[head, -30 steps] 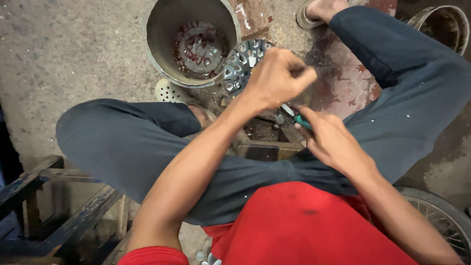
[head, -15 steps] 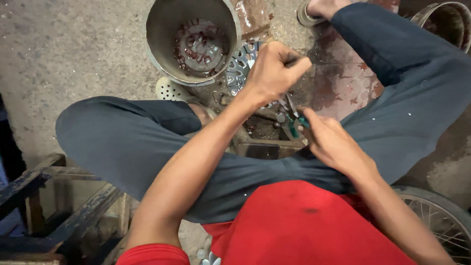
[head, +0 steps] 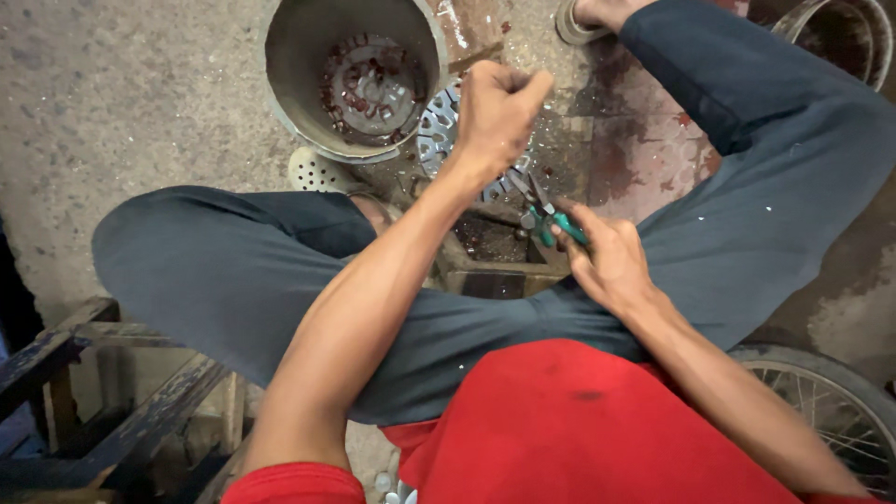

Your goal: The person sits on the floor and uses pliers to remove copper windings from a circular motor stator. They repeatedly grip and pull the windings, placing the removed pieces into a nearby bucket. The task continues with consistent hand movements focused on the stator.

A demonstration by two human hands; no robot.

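Note:
My left hand (head: 497, 107) is clenched in a fist, raised over a round perforated metal disc (head: 437, 131) that lies on the floor between my legs. Nothing shows inside the fist. My right hand (head: 609, 263) grips green-handled pliers (head: 549, 217), their jaws pointing up towards the left wrist and the disc's near edge. Both hands work above a dark, dirty patch of floor (head: 485, 233) in front of my lap.
A grey metal bucket (head: 291, 84) with reddish metal bits inside stands just beyond the disc. A small perforated round piece (head: 313, 170) lies by my left knee. A bicycle wheel (head: 826, 397) is at lower right, a dark wooden frame (head: 89, 369) at lower left, another round container (head: 854, 33) at top right.
My left fist has lifted away from the pliers, farther over the disc. The right hand with the pliers has stayed almost in place.

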